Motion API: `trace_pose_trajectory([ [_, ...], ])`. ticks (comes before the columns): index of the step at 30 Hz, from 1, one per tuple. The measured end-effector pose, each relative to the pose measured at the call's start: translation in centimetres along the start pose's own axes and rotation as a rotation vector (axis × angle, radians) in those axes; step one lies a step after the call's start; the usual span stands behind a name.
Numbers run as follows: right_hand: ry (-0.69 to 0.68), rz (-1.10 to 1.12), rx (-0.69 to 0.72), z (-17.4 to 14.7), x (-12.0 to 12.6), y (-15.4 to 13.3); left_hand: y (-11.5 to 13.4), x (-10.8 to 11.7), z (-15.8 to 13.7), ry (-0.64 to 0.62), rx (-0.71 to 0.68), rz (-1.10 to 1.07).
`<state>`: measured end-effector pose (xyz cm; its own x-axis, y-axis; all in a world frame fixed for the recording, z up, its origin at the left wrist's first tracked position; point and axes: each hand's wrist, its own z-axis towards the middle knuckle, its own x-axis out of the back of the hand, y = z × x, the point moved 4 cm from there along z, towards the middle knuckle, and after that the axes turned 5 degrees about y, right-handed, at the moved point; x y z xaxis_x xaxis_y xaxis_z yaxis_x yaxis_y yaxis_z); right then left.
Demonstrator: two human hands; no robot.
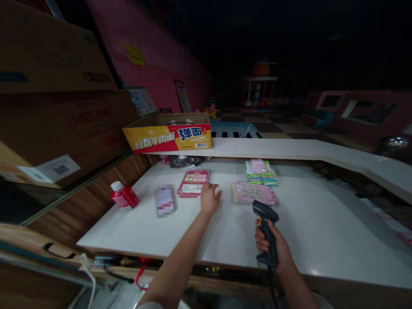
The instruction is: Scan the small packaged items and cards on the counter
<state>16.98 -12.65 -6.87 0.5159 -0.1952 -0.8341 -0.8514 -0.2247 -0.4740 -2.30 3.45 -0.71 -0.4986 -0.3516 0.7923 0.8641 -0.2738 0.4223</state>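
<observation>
Our right hand (280, 248) grips the scanner (266, 231); our left hand (210, 201) — grip unclear — curls at red packs (192, 182) on the table's (318, 227) left; pink pile (253, 192), green pile (271, 176) lie right, what's finished we can't tell

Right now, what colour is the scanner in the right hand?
Black: the scanner in the right hand shows best in the head view, the only one.

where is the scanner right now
In the head view, the scanner is in the right hand, right of centre over the white desk, on the near side of the pink cards.
</observation>
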Motion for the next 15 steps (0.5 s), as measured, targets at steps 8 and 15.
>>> trace_pose_trajectory([
  [8,0.011,0.013,-0.003,-0.3,0.3,0.2,-7.6,6.3,1.1,0.042,0.423,0.451],
  [15,0.010,0.014,-0.014,-0.3,0.3,0.1,-8.6,7.1,1.4,-0.045,0.461,0.439],
])
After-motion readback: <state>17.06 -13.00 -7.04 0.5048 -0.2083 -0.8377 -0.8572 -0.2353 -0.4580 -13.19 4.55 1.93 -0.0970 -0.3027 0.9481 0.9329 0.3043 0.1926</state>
